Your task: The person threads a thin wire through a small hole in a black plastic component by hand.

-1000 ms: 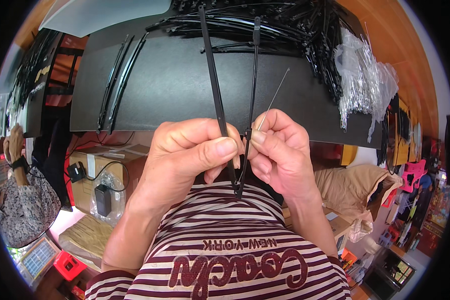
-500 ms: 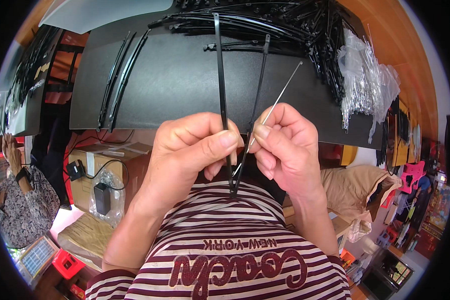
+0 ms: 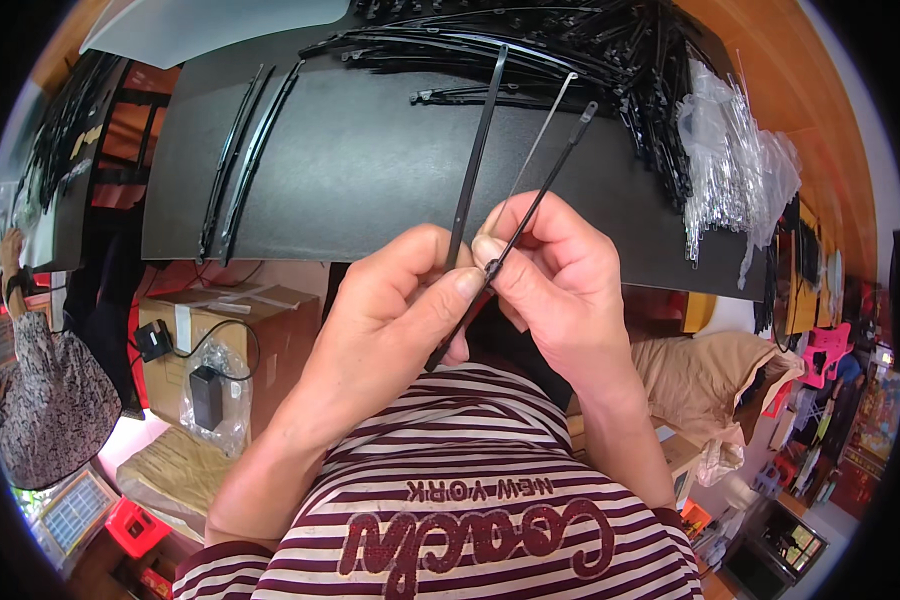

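Note:
Over my lap, just off the table's near edge, my left hand (image 3: 405, 305) is closed, thumb and forefinger pinching a long flat black bar (image 3: 478, 150) that points up and away. My right hand (image 3: 560, 275) is closed too. Its thumb and fingers hold a thinner black rod (image 3: 550, 178) with a flattened, holed end, and a thin silver wire rod (image 3: 545, 128) with a small eye at its tip stands up between the two black pieces. The hands touch or nearly touch. The lower ends of the pieces are mostly hidden behind my fingers.
On the black table (image 3: 340, 180) a large pile of black bars (image 3: 570, 40) lies at the back. Several black bars (image 3: 250, 165) lie at left. Silver wire rods (image 3: 720, 190) in clear plastic are at right. A cardboard box (image 3: 280, 330) stands below; a co-worker's sleeve (image 3: 50, 390) shows far left.
The black bar and rod have swung to the right at their upper ends. The silver rod now stands between them rather than to their right. My hands are closer together.

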The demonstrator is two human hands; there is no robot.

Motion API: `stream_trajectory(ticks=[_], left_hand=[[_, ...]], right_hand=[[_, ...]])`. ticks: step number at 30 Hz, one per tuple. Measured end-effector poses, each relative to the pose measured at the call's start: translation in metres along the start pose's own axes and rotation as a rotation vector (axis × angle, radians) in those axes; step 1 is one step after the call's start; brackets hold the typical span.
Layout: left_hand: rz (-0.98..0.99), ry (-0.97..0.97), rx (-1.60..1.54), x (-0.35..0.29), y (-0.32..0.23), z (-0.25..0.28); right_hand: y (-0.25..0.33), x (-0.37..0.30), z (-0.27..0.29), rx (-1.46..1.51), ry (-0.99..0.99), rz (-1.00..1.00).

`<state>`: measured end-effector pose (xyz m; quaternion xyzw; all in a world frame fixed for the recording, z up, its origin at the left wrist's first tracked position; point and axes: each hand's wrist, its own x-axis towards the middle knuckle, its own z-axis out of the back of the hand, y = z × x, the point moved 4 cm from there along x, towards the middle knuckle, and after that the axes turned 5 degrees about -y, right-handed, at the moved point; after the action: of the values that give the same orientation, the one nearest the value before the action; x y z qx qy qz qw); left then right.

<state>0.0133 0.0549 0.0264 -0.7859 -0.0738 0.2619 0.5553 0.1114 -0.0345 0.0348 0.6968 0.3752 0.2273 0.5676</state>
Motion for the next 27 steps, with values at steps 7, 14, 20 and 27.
stream_trajectory(ticks=[7, 14, 20, 27], left_hand=[[0.012, -0.025, -0.113, 0.006, 0.009, 0.0], [-0.073, -0.127, -0.163, 0.002, 0.003, -0.008], [-0.082, -0.144, -0.102, 0.001, 0.003, -0.013], [0.029, -0.122, -0.209, 0.005, 0.01, -0.009]], right_hand=[[0.006, -0.01, 0.016, 0.03, -0.127, -0.105], [0.005, -0.003, 0.013, -0.048, -0.178, 0.017], [-0.001, -0.002, 0.013, -0.022, -0.247, -0.035], [-0.001, -0.003, 0.016, -0.027, -0.249, 0.019]])
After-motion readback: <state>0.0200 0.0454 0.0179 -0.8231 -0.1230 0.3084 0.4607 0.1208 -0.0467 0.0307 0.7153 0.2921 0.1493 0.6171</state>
